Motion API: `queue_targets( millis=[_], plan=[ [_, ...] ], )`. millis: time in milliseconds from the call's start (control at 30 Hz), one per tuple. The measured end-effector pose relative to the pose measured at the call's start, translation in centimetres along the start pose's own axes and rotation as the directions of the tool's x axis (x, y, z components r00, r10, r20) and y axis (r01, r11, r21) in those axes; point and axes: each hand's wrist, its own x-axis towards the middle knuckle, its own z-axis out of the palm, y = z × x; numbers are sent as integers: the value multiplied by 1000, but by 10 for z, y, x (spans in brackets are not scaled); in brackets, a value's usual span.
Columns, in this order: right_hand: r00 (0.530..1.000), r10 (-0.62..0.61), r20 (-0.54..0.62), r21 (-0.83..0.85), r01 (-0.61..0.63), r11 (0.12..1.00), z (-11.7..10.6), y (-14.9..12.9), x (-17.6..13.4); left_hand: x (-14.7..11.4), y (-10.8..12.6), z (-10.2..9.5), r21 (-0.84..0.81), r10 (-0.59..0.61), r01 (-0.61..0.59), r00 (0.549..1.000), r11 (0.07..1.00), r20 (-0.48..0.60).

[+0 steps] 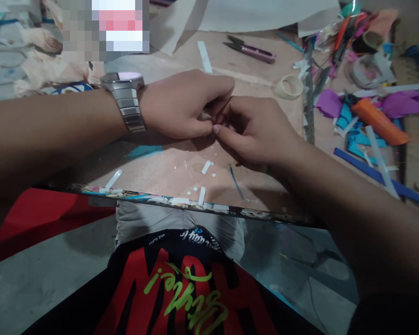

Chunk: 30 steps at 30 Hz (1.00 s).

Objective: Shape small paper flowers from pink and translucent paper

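My left hand (185,104), with a metal watch (128,104) on its wrist, is closed over the table. Against its fingertips, my right hand (254,125) has its thumb and fingers drawn together. A small pale bit (205,115) shows between the left thumb and fingers; its kind is too hidden to tell. Whatever the right fingers pinch is also hidden. Just beyond the hands lies a white paper strip (205,56). Short white strips (206,167) and tiny white dots are scattered on the near side.
Thread snips (249,49) lie at the back, with a tape roll (290,87) to their right. Coloured scraps and an orange roll (380,121) crowd the right side. Crumpled peach paper (43,67) sits at the left. A large white sheet (251,14) spans the back.
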Motion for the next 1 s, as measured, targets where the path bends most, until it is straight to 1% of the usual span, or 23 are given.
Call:
queue_targets(
  millis=[133, 433, 533, 667, 800, 1000],
  plan=[
    [1000, -17, -4, -1, 17, 1000, 0, 1, 0, 0, 1, -1, -5, 11, -11, 1000, 1000, 4],
    [999, -50, -22, 7, 50, 999, 2, 3, 1, -1, 1, 0, 3, 23, -23, 999, 1000, -24],
    [999, -44, -31, 21, 45, 999, 2, 3, 1, -1, 2, 0, 13, 8, -8, 1000, 1000, -18],
    [1000, -21, -14, 27, 21, 999, 1, 2, 1, -1, 3, -2, 3, 3, -3, 1000, 1000, -3],
    [1000, -23, -11, 17, 23, 1000, 1, 1, 1, -1, 4, -3, 8, -7, 7, 1000, 1000, 16],
    [999, -44, -26, 5, 44, 999, 2, 2, 1, -2, 3, -1, 0, -3, 3, 1000, 1000, -1]
  ],
)
